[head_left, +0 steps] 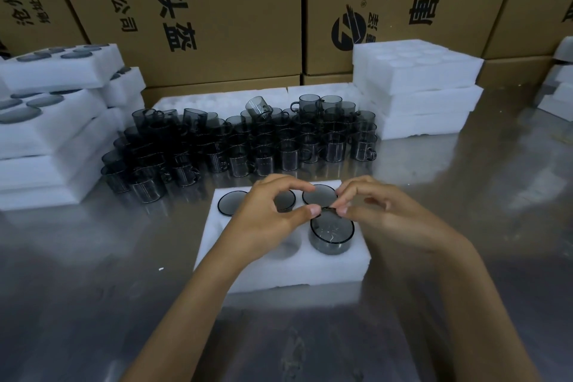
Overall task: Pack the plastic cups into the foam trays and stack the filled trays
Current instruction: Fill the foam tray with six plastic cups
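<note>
A white foam tray [341,263] lies on the metal table in front of me. Its back row holds three smoky grey cups, such as one at the left [231,202] and one at the right [319,195]. A further cup [331,234] stands partly sunk in the front right hole, its rim above the foam. My left hand [269,214] and my right hand [381,211] both pinch that cup's far rim with thumb and fingertips. A front hole [293,246] beside it is partly hidden under my left hand.
Several loose grey cups [242,146] stand stacked in rows behind the tray. Filled foam trays [46,133] are piled at the left, unfilled ones [415,87] at the right. Cardboard boxes [217,9] wall the back. More foam [558,93] sits far right.
</note>
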Tool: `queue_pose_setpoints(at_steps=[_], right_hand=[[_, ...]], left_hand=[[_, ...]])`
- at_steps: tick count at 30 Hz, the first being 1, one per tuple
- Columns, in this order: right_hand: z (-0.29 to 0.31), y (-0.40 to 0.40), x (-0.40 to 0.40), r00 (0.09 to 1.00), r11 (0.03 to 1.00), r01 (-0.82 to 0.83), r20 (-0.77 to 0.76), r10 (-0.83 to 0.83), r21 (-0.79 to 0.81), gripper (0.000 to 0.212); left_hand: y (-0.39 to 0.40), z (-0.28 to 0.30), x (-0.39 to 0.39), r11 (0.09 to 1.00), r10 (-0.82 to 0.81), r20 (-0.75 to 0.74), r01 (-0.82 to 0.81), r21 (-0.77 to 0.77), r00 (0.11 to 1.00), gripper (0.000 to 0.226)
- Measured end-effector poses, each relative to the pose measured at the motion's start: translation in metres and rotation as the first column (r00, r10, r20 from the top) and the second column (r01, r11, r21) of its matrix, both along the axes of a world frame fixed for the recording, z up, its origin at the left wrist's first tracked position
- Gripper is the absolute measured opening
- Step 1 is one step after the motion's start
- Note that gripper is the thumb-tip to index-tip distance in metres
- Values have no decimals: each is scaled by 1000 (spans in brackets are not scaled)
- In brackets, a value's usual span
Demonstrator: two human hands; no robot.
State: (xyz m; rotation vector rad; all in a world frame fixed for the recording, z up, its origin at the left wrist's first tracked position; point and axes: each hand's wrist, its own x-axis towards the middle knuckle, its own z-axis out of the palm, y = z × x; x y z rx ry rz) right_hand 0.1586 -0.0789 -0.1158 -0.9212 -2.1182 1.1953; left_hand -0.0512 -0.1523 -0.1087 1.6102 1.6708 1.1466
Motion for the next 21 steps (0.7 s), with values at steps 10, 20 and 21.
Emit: queue_pose_setpoints(at_steps=[10,20,21], right_hand=[[-12,10,-1,998,983,-44,41,52,-178,86],[-35,19,-9,992,937,-59,-128,16,-344,86],[-39,20,-12,986,938,-17,-163,-42,-347,78]], left_hand=[[3,-8,-5,994,-19,-298,-13,-105,954,51],[8,-3,-14,982,-100,-362,34,-184,927,50],[12,2,-18,980,-97,-287,42,-193,953,46]])
